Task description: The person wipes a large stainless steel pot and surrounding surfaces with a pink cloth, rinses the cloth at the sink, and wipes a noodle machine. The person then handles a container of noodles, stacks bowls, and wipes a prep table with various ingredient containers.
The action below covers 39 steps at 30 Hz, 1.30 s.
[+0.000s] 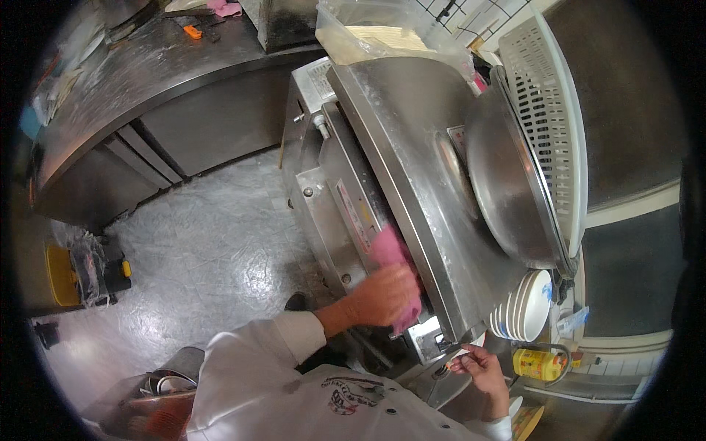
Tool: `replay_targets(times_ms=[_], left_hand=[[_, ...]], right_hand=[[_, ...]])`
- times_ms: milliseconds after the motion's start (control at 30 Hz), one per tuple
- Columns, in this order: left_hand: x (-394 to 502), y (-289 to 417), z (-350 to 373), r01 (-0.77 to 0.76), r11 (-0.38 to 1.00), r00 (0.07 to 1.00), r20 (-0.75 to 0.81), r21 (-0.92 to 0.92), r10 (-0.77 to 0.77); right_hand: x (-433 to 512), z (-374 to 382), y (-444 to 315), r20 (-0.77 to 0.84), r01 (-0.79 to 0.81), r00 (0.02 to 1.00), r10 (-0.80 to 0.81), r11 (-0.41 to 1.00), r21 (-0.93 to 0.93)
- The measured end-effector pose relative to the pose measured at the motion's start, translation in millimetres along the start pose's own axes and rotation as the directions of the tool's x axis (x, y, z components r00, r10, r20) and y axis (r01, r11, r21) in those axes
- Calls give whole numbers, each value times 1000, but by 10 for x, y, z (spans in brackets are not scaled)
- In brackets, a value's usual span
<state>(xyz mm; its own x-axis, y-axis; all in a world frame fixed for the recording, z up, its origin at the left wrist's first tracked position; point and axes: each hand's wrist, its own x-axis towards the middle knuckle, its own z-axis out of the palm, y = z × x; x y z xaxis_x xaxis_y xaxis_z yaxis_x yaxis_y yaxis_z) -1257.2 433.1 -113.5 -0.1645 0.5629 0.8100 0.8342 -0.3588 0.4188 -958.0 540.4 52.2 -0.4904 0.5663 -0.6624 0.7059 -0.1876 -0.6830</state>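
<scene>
My left hand (389, 295), blurred, holds a pink cloth (389, 248) against the front of a stainless-steel kitchen machine (331, 220), in the gap below its broad metal cover (408, 165). Part of the cloth hangs past my fingers towards the near end. White smears mark the cover's edge. At the cover's near corner is my right hand (479, 366), thumb and fingers drawn close together; whether they grip the corner cannot be told. A sticker with writing (354, 216) is on the machine's front panel.
A large steel bowl (504, 176) and a white perforated basket (546, 127) lean behind the cover. Stacked white bowls (532, 308) and a yellow container (538, 365) stand right. A clear plastic tub (336, 33) sits beyond. Left is a steel counter (165, 71) with an orange-handled tool (193, 32).
</scene>
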Motion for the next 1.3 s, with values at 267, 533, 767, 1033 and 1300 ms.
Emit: replay_targets(times_ms=[267, 533, 767, 1033, 1300], left_hand=[[587, -881, -674, 365, 923, 928, 32, 124, -371], [270, -82, -314, -22, 998, 971, 236, -63, 36], [519, 27, -499, -41, 998, 999, -36, -41, 39], [225, 94, -226, 26, 998, 998, 62, 60, -30], [185, -167, -661, 568, 809, 783, -405, 154, -473]], right_hand=[[-97, 23, -82, -34, 29, 999, -31, 998, -57], [-175, 15, -65, -37, -6, 999, 2, 992, -127], [-262, 22, -101, -26, 38, 999, -43, 983, -182], [-324, 7, -53, -39, 46, 998, -55, 976, -215], [-165, 30, 107, 38, 93, 995, -89, 990, -108]])
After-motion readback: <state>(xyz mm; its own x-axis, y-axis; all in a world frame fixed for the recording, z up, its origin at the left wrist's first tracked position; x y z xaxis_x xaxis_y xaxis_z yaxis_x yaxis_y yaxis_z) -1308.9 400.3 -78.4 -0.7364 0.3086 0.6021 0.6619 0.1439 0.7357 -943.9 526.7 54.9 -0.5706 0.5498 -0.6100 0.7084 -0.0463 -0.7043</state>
